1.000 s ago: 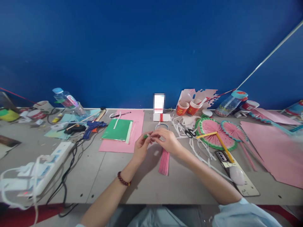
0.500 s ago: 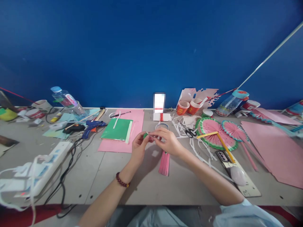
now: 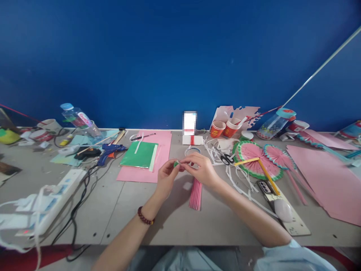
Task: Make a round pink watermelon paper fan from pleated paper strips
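In the middle of the table my left hand (image 3: 167, 176) pinches a small green piece (image 3: 176, 164), its kind too small to tell. My right hand (image 3: 202, 170) meets it from the right, thumb and fingertips pressed together close to the piece. What those right fingertips grip, if anything, is hidden. Below my right hand lies a strip of pink paper (image 3: 195, 196) pleated into narrow folds; its far end is covered by the hand. A roll of clear tape (image 3: 193, 151) lies just behind my fingers.
On the left are green paper sheets (image 3: 139, 155) on pink paper (image 3: 124, 174), a blue glue gun (image 3: 108, 152) and a power strip (image 3: 63, 197). To the right lie scissors (image 3: 226, 159), white strips, a watermelon paper fan (image 3: 248, 150), and a phone (image 3: 266, 188). Red paper cups (image 3: 217, 130) stand behind.
My right fingertips have shifted slightly to the right, away from the left thumb. The green piece stays in my left hand, and the pleated pink paper has not moved.
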### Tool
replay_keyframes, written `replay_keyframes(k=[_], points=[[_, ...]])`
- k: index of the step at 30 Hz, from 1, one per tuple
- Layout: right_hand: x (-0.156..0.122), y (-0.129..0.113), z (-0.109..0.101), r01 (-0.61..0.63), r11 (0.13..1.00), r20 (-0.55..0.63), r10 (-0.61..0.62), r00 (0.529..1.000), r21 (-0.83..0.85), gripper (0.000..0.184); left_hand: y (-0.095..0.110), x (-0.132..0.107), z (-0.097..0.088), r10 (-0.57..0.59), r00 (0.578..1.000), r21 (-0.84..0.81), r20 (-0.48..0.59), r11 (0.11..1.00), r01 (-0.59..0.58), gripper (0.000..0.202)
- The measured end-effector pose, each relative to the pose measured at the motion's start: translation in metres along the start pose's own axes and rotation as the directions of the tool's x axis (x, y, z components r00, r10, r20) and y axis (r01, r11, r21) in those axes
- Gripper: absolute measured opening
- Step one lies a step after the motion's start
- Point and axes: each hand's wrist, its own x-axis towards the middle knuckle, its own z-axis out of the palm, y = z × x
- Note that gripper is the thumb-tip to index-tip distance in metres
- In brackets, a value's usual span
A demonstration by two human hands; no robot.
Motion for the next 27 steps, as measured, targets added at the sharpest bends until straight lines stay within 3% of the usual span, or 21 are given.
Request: replay_keyframes(k=[9,15,22,27], points=[[-0.0013,-0.0018,0.0021,-0.017,0.998,-0.002,0.017,1.0,0.053,0.017,-0.0014,-0.0021,0.0011,0.001,0.997,-0.019,0.074,1.0,0.0,0.024],[-0.0006,0.0031,0.0038,-0.03,0.999,0.009,0.029,1.0,0.036,0.013,-0.0023,0.0008,-0.0025,-0.01,0.998,-0.058,0.065,0.998,0.014,0.031],[0.0012,0.0038,0.003,-0.156,0.988,0.037,0.155,0.987,0.015,0.01,-0.0025,0.0039,-0.0042,-0.034,0.999,-0.077,-0.016,0.997,0.033,0.023],[0.0023,0.0035,0.0028,-0.3,0.947,0.042,0.297,0.954,0.114,0.017,-0.0021,0.0035,-0.0036,0.006,1.0,-0.037,-0.013,0.999,-0.007,0.017]])
